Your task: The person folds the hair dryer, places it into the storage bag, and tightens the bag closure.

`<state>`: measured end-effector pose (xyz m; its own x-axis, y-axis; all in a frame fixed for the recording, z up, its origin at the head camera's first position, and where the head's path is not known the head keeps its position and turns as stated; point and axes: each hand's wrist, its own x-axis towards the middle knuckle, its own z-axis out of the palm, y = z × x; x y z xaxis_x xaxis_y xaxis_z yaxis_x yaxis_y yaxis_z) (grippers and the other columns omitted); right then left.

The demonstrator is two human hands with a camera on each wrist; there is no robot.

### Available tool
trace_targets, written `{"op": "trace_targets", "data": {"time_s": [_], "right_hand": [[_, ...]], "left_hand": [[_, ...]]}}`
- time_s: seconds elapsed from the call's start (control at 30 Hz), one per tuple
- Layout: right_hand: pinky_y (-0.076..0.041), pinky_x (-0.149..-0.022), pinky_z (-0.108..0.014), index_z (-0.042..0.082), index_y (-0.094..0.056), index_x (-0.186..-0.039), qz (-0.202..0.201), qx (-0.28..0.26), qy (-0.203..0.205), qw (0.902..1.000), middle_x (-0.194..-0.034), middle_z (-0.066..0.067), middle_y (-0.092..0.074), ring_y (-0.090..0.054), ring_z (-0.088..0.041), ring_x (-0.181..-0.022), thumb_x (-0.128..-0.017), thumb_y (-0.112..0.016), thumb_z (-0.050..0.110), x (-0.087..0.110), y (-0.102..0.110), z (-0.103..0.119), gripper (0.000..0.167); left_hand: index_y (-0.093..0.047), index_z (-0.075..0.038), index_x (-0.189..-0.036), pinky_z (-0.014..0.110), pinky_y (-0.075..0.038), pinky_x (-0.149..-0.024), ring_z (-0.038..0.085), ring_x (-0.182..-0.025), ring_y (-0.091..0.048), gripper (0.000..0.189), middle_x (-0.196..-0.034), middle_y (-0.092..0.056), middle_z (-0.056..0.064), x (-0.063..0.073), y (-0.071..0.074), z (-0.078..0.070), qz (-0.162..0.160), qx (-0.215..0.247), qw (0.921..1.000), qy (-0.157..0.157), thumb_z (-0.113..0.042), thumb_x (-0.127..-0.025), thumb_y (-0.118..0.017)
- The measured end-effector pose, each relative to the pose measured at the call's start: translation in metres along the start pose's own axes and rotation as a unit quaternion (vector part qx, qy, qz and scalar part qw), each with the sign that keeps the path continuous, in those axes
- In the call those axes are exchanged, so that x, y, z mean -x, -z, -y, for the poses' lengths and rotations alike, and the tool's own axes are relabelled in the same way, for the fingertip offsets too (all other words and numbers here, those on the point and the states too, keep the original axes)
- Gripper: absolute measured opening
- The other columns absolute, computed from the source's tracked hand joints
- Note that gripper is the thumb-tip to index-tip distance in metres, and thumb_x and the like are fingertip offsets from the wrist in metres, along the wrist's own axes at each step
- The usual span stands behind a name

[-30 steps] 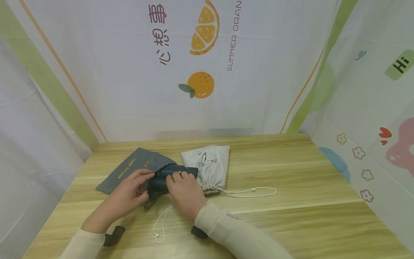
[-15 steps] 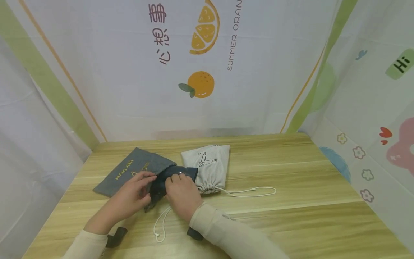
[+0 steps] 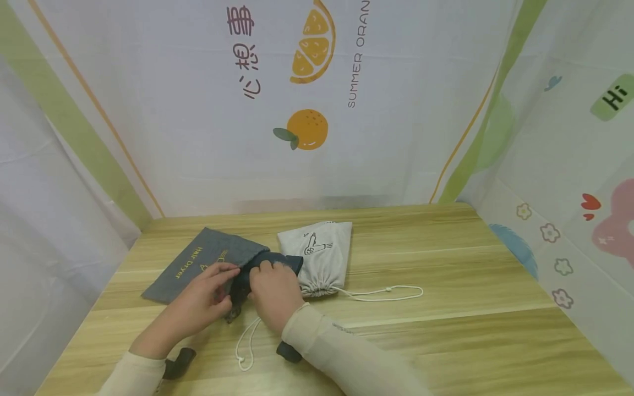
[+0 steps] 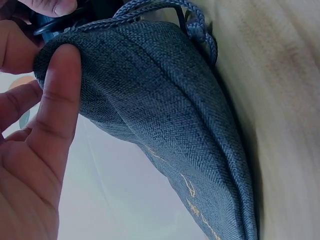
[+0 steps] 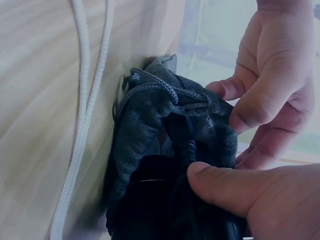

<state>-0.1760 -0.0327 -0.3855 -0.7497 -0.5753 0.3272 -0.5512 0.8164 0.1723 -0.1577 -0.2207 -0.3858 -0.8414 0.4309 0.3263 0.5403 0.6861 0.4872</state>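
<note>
A dark blue-grey drawstring bag [image 3: 200, 250], with yellow "Hair Dryer" lettering, lies at the left of the table. Its mouth surrounds one end of a dark hair dryer [image 3: 295, 264], whose other end sticks out to the right. My left hand [image 3: 200, 297] pinches the rim of the bag between thumb and fingers; the left wrist view shows the cloth [image 4: 165, 95] stretched from there. My right hand [image 3: 274, 294] grips the dryer from above. In the right wrist view its thumb presses along the dryer [image 5: 155, 200], near a black cord [image 5: 190, 150] at the bag's mouth.
A light grey pouch [image 3: 329, 261] with a dryer drawing lies just right of the dryer, its white cord [image 3: 391, 297] trailing right. Another white cord loop [image 3: 245, 346] lies between my forearms. Dark wrist-worn pieces [image 3: 179, 363] sit at my wrists. A curtain [image 3: 208, 165] hangs behind the table.
The bag has shifted slightly left and turned a little, showing more of its yellow print. My right hand has moved slightly left along the dryer; my left hand keeps hold of the rim.
</note>
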Motion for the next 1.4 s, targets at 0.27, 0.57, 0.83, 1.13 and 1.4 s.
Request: {"op": "trace_targets", "data": {"time_s": [0.27,0.57,0.83,1.13,1.4], "right_hand": [[-0.052,-0.064,-0.025,0.016,-0.07,-0.102,0.006,-0.025,-0.004,0.9997,-0.089,0.001,-0.063,-0.059,-0.013,-0.075,-0.086,-0.075,0.046,-0.002,0.001,0.001,0.034],[-0.054,-0.068,-0.026,0.016,-0.07,-0.109,0.025,-0.034,-0.013,0.999,-0.096,0.0,-0.063,-0.061,-0.016,-0.083,-0.087,-0.075,0.043,0.002,0.002,0.005,0.035],[-0.053,-0.068,-0.024,0.016,-0.071,-0.108,0.025,-0.041,-0.004,0.9988,-0.098,0.0,-0.062,-0.059,-0.014,-0.082,-0.085,-0.077,0.043,0.009,-0.008,0.006,0.036],[-0.052,-0.069,-0.024,0.014,-0.068,-0.118,0.051,-0.156,0.03,0.9861,-0.102,0.0,-0.062,-0.062,-0.013,-0.082,-0.093,-0.068,0.043,0.007,-0.004,-0.018,0.038],[-0.05,-0.086,-0.026,0.014,-0.064,-0.129,0.013,-0.197,0.057,0.9787,-0.121,-0.002,-0.06,-0.057,-0.016,-0.105,-0.098,-0.062,0.04,-0.011,0.006,-0.048,0.041]], "left_hand": [[-0.059,0.012,-0.127,0.021,-0.046,-0.057,0.004,-0.07,-0.049,0.05,-0.128,-0.055,0.016,0.0,-0.002,-0.002,0.0,0.0,1.0,0.002,0.008,-0.077,-0.066],[-0.059,0.013,-0.126,0.021,-0.045,-0.057,0.002,-0.072,-0.048,0.052,-0.129,-0.056,0.019,0.0,0.002,-0.003,-0.017,0.007,0.9998,-0.007,0.012,-0.075,-0.067],[-0.059,0.013,-0.126,0.021,-0.046,-0.056,0.002,-0.072,-0.048,0.052,-0.128,-0.056,0.019,0.0,0.001,-0.002,-0.017,0.012,0.9998,-0.007,0.011,-0.075,-0.067],[-0.053,0.007,-0.135,0.021,-0.046,-0.057,0.0,-0.072,-0.048,0.054,-0.127,-0.055,0.012,0.003,-0.001,0.0,-0.001,0.012,0.9999,0.004,0.005,-0.083,-0.068],[-0.063,0.002,-0.125,0.038,-0.054,-0.077,0.024,-0.102,-0.06,0.039,-0.128,-0.058,0.013,0.002,-0.003,0.0,-0.014,-0.043,0.9989,0.013,-0.009,-0.089,-0.072]]}}
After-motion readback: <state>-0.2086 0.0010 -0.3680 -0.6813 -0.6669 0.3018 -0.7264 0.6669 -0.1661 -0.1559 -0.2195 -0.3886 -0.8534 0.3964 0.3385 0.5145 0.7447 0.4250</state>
